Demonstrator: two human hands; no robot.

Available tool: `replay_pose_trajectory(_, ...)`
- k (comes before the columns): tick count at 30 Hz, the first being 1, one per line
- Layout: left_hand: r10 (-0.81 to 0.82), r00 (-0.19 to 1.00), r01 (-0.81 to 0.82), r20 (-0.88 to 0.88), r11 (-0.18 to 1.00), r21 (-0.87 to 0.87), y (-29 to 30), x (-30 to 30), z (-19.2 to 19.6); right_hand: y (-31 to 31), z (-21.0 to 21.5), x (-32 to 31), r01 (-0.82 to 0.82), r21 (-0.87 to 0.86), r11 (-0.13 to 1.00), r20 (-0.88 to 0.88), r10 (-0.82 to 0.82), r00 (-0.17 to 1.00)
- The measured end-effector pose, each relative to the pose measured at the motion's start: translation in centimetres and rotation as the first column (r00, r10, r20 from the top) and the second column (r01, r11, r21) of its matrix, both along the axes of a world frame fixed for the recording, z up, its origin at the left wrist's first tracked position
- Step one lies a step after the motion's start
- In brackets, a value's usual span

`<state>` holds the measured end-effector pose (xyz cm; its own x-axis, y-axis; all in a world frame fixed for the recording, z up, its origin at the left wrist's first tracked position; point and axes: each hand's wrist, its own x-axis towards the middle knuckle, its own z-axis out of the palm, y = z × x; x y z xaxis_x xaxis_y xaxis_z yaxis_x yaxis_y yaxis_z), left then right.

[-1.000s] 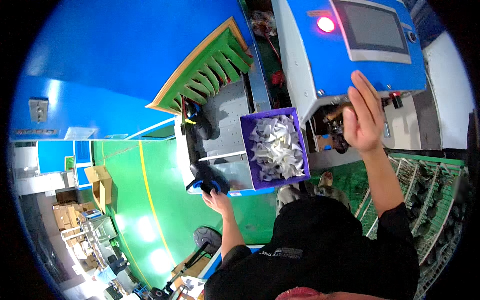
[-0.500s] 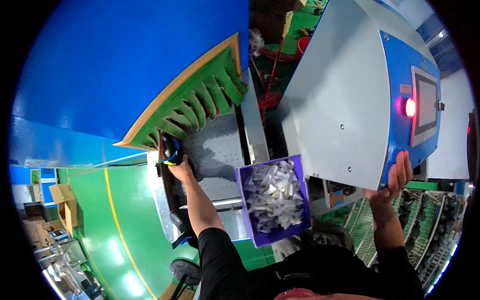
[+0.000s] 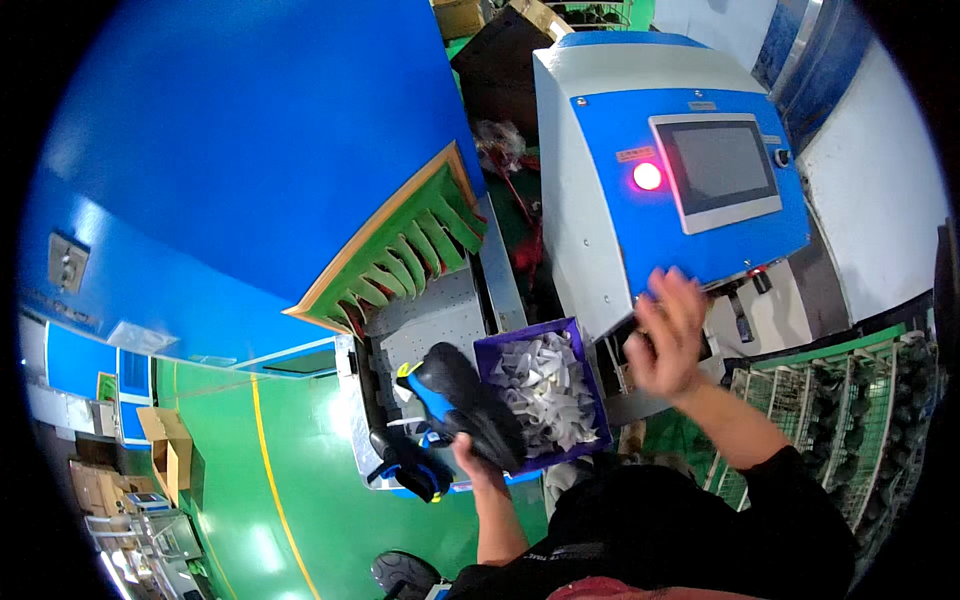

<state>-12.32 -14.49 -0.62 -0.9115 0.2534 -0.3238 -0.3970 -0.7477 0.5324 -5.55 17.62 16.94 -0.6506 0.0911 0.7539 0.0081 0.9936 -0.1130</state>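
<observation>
My left hand is closed around a black shoe with blue and yellow-green trim, tilted over the near end of the metal conveyor. The shoe partly covers the left edge of a purple bin filled with white, curled pieces. Just left of the held shoe, a second black and blue shoe sits at the conveyor's near edge. My right hand is raised, slightly blurred, with fingers spread and nothing in it. It is in front of the lower edge of a blue and grey control box.
Beyond the perforated conveyor bed, green curtain strips hang in the opening of a large blue machine. A red light glows beside the box's dark screen. Wire racks with dark items stand at the right.
From the curtain strips, my left hand has come back toward me with a shoe. My right hand has left the control box's edge. The view has shifted, showing more of the box's front.
</observation>
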Motion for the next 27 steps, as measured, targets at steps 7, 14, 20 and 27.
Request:
replay_pose_trajectory(7, -0.701, 0.671, 0.465, -0.242, 0.652, -0.599, 4.9, 9.6, 7.8, -5.2, -4.8, 8.4, -0.051, -0.941, -0.335, -0.271, 0.653, 0.708)
replay_pose_trajectory(14, -0.832, 0.54, 0.529, -0.123, 0.449, -0.72, 10.7, 13.7, 9.5, 5.8, -4.6, 15.1, 0.696, -0.405, -0.593, -0.182, 0.798, 0.574)
replay_pose_trajectory(20, -0.963, 0.247, 0.727, -0.105, 0.256, -0.638, 13.8, 18.8, 12.4, 6.7, -12.8, 27.7, -0.163, -0.971, -0.175, -0.225, 0.429, 0.875)
replay_pose_trajectory(27, -0.883, 0.42, 0.738, 0.211, 0.197, -0.645, 17.9, 19.1, 6.5, 10.6, -12.6, 31.3, 0.2, -0.673, -0.712, -0.159, 0.403, 0.901)
